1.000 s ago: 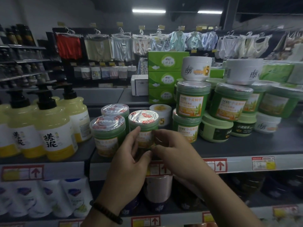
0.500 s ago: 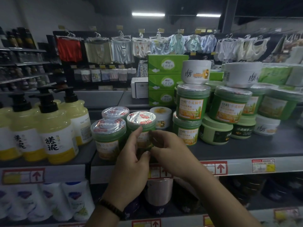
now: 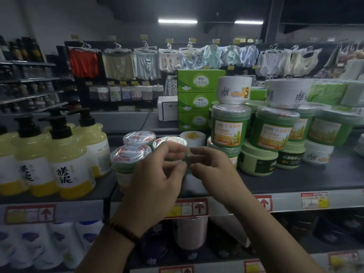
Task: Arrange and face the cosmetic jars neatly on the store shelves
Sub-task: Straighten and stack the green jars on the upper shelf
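A green cosmetic jar (image 3: 169, 142) with a shiny foil-wrapped lid stands at the front of the grey shelf (image 3: 295, 180). My left hand (image 3: 155, 178) curls around its left side and my right hand (image 3: 212, 170) around its right side, so most of its body is hidden. Two similar foil-lidded jars stand beside it, one at front left (image 3: 129, 158) and one behind (image 3: 139, 137). To the right, tall green jars (image 3: 228, 127) are stacked on pale green tubs (image 3: 258, 160), with white tubs (image 3: 234, 89) on top.
Yellow pump bottles (image 3: 69, 162) stand on the left shelf section. Green tissue boxes (image 3: 197, 99) are stacked behind the jars. A small white jar (image 3: 193, 137) sits behind the held one. Price labels line the shelf edge (image 3: 315, 200). More products fill the lower shelf; clothes hang behind.
Both hands have risen higher around the jar, and their fingers now cover more of its front. The view has shifted slightly; the jar stays in about the same place.
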`<state>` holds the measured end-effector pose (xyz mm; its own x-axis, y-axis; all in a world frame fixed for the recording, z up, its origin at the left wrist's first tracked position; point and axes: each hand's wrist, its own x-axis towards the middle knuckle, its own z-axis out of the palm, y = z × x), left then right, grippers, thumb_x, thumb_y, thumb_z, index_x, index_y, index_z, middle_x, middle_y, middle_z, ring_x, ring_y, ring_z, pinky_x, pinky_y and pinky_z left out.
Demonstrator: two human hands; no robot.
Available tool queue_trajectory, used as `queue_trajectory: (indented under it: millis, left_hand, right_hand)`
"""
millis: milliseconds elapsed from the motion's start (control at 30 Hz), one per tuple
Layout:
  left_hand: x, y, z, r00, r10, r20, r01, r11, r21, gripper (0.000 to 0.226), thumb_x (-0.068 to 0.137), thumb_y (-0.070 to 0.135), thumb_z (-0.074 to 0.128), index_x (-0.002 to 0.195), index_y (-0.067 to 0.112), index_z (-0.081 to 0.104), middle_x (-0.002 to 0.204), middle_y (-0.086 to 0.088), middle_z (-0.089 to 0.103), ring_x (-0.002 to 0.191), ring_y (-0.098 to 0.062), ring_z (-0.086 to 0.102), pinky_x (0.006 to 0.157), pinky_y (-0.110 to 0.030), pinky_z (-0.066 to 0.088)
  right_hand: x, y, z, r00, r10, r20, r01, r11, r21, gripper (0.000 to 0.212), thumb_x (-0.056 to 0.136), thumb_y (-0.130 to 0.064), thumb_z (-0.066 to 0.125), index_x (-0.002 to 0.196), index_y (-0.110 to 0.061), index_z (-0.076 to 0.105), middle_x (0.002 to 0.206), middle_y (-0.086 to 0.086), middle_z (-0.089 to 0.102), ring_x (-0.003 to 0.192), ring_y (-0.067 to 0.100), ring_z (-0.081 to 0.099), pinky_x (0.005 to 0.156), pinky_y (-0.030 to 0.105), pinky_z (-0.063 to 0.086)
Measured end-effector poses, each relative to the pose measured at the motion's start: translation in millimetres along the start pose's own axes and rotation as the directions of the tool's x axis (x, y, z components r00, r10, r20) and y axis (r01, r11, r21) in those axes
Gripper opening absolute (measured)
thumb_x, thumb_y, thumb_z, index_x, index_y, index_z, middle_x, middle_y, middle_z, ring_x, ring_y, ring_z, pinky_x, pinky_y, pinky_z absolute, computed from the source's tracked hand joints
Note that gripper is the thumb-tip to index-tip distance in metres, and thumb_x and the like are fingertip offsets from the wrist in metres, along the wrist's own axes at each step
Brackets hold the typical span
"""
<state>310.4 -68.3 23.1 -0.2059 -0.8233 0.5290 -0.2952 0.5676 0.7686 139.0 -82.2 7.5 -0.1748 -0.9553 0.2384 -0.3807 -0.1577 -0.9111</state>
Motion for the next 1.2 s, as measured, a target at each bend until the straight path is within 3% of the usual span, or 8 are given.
queue_trajectory:
  millis: [133, 233, 333, 500, 767, 933, 1067, 1200]
  left_hand:
    - [28.7, 9.5, -6.0, 0.996, 0.066, 0.051, -0.074, 0.983, 0.165, 0.021, 0.097, 0.02, 0.074, 0.113, 0.034, 0.071, 0.105, 0.019, 0.074, 0.092, 0.009, 0.07, 0.079, -0.016, 0.06]
    - [54.9, 17.0, -9.7, 0.991, 0.087, 0.106, -0.116, 0.944, 0.309, 0.019, 0.098, 0.024, 0.073, 0.113, 0.035, 0.07, 0.104, 0.019, 0.071, 0.089, 0.011, 0.067, 0.068, -0.003, 0.051]
    - [83.1, 22.3, -9.3, 0.975, 0.105, 0.197, -0.177, 0.9, 0.398, 0.014, 0.099, 0.024, 0.072, 0.109, 0.033, 0.071, 0.098, 0.017, 0.07, 0.085, 0.003, 0.066, 0.07, -0.009, 0.049]
    - [131.8, 18.6, -0.9, 0.935, 0.062, 0.348, -0.248, 0.817, 0.521, 0.007, 0.096, 0.029, 0.074, 0.102, 0.033, 0.074, 0.09, 0.013, 0.069, 0.084, -0.002, 0.065, 0.079, -0.023, 0.052]
    - [183.7, 9.8, 15.1, 0.878, 0.053, 0.475, -0.365, 0.717, 0.594, 0.01, 0.094, 0.032, 0.076, 0.103, 0.029, 0.076, 0.086, 0.019, 0.061, 0.09, -0.009, 0.065, 0.081, -0.024, 0.052]
    - [206.4, 5.6, 24.4, 0.842, -0.032, 0.538, -0.373, 0.687, 0.624, 0.02, 0.09, 0.037, 0.08, 0.108, 0.03, 0.075, 0.094, 0.014, 0.066, 0.098, -0.013, 0.067, 0.089, -0.031, 0.057]
    - [222.9, 1.5, 33.7, 0.799, -0.117, 0.59, -0.412, 0.609, 0.678, 0.042, 0.087, 0.047, 0.081, 0.123, 0.028, 0.072, 0.105, 0.008, 0.065, 0.098, -0.017, 0.061, 0.082, -0.03, 0.049]
    - [234.7, -9.5, 48.6, 0.732, -0.242, 0.636, -0.451, 0.528, 0.72, 0.067, 0.085, 0.054, 0.081, 0.139, 0.02, 0.063, 0.132, -0.002, 0.068, 0.112, -0.023, 0.064, 0.098, -0.037, 0.054]
  right_hand:
    - [-2.7, -7.0, 5.1, 0.999, -0.032, -0.039, 0.034, 0.998, 0.058, 0.071, 0.074, -0.025, 0.062, 0.144, -0.016, 0.064, 0.126, -0.004, 0.077, 0.12, 0.009, 0.071, 0.108, 0.043, 0.058]
    - [-2.9, -6.2, 7.7, 0.999, 0.006, -0.032, -0.004, 0.997, 0.077, 0.064, 0.084, -0.016, 0.065, 0.148, -0.016, 0.06, 0.126, -0.004, 0.076, 0.118, 0.009, 0.071, 0.105, 0.044, 0.06]
    - [-0.8, -4.5, 10.3, 0.998, 0.021, -0.058, -0.018, 0.998, 0.058, 0.06, 0.095, 0.001, 0.064, 0.152, -0.015, 0.056, 0.131, -0.003, 0.073, 0.121, 0.007, 0.068, 0.106, 0.037, 0.059]
    - [-0.8, -6.4, 14.7, 0.996, 0.019, -0.086, -0.017, 0.999, 0.033, 0.059, 0.094, -0.001, 0.068, 0.15, -0.019, 0.058, 0.123, -0.013, 0.071, 0.118, 0.001, 0.066, 0.105, 0.032, 0.058]
    - [3.8, -8.3, 21.1, 0.987, 0.063, -0.145, -0.056, 0.997, 0.055, 0.064, 0.098, -0.008, 0.066, 0.159, -0.018, 0.049, 0.141, -0.002, 0.068, 0.125, 0.006, 0.063, 0.102, 0.024, 0.051]
    - [9.1, -8.2, 22.3, 0.987, 0.095, -0.132, -0.09, 0.995, 0.038, 0.073, 0.094, -0.005, 0.069, 0.162, -0.016, 0.043, 0.145, -0.001, 0.063, 0.113, 0.006, 0.062, 0.109, 0.033, 0.052]
    - [13.0, -4.8, 22.3, 0.98, 0.172, -0.098, -0.16, 0.979, 0.125, 0.056, 0.093, 0.003, 0.066, 0.14, -0.025, 0.057, 0.112, -0.014, 0.065, 0.115, 0.014, 0.065, 0.106, 0.043, 0.058]
    - [15.6, -5.4, 23.7, 0.97, 0.238, -0.046, -0.22, 0.944, 0.244, 0.039, 0.094, 0.008, 0.063, 0.106, -0.029, 0.064, 0.105, -0.006, 0.074, 0.098, 0.018, 0.072, 0.074, 0.028, 0.057]
